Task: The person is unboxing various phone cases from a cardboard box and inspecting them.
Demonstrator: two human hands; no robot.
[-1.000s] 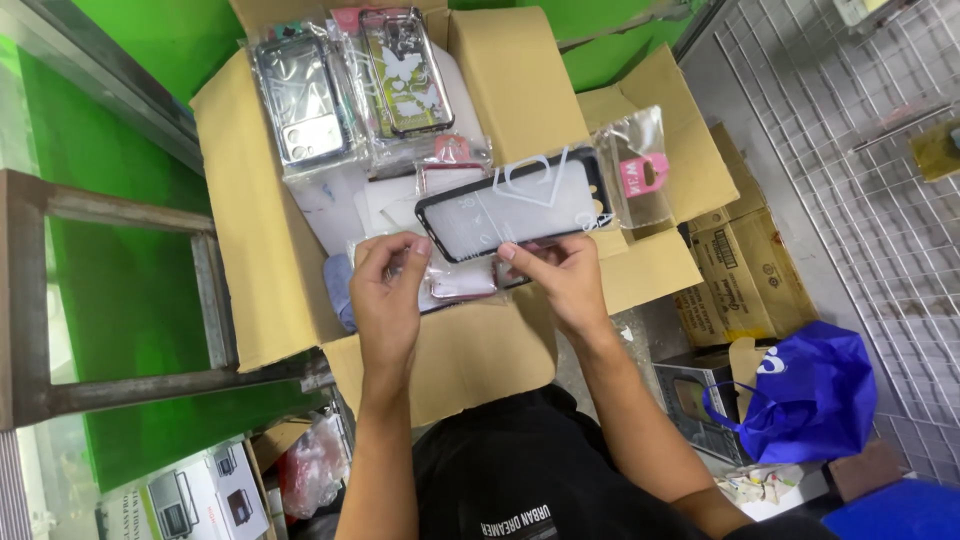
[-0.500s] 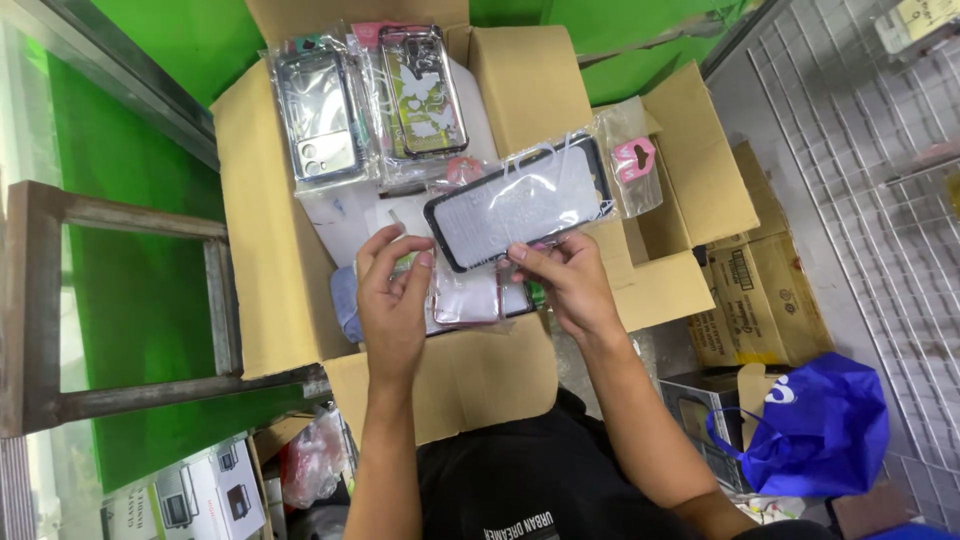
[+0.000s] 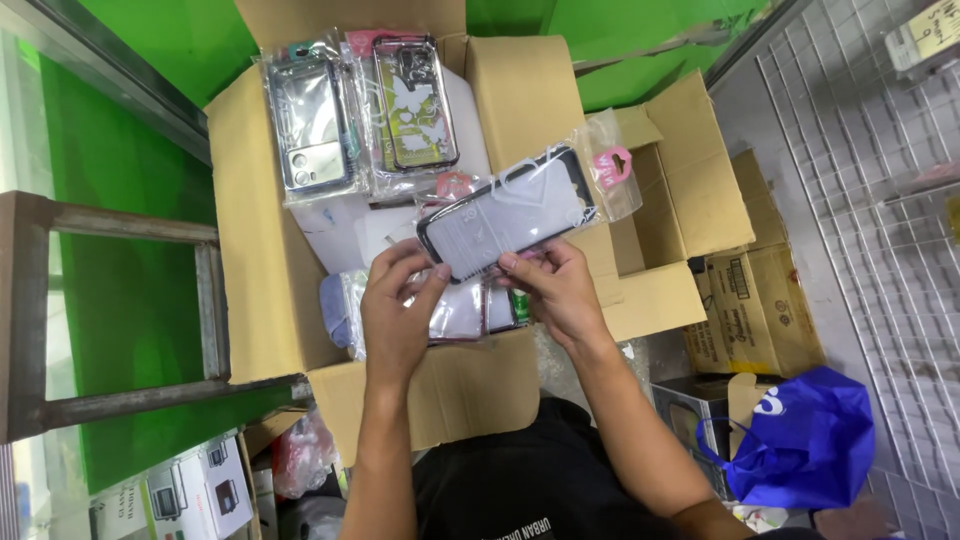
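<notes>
Your 2 hands hold 1 phone case in a clear bag [image 3: 508,215] over the open cardboard box [image 3: 255,250]. The case is dark-rimmed with a pale middle. Its long axis runs diagonal: low end at lower left by your left thumb, high end at upper right toward the pink hanger tab [image 3: 612,163]. Flat face points up at the camera.

Left hand [image 3: 395,315]: fingers curled, thumb tip pressed on the case's lower-left edge, gripping that end. Right hand [image 3: 558,290]: fingers partly curled, thumb and forefinger pinching the lower long edge near mid-length. Both closed on the case, neither spread wide.

Below the held case, more bagged cases [image 3: 460,310] lie in the box, just under your hands; can't tell if your fingers touch them.

At the box's far end, 2 bagged cases lie side by side, long axes running away from you: a silver-rimmed case [image 3: 312,125] on the left, a patterned green case [image 3: 415,100] on the right, touching or overlapping.

Outside the box: green floor [image 3: 130,300], a wooden frame [image 3: 30,310] at left, smaller brown cartons [image 3: 755,305] and a blue bag [image 3: 805,440] at right, a wire grid [image 3: 860,180] beyond them.
</notes>
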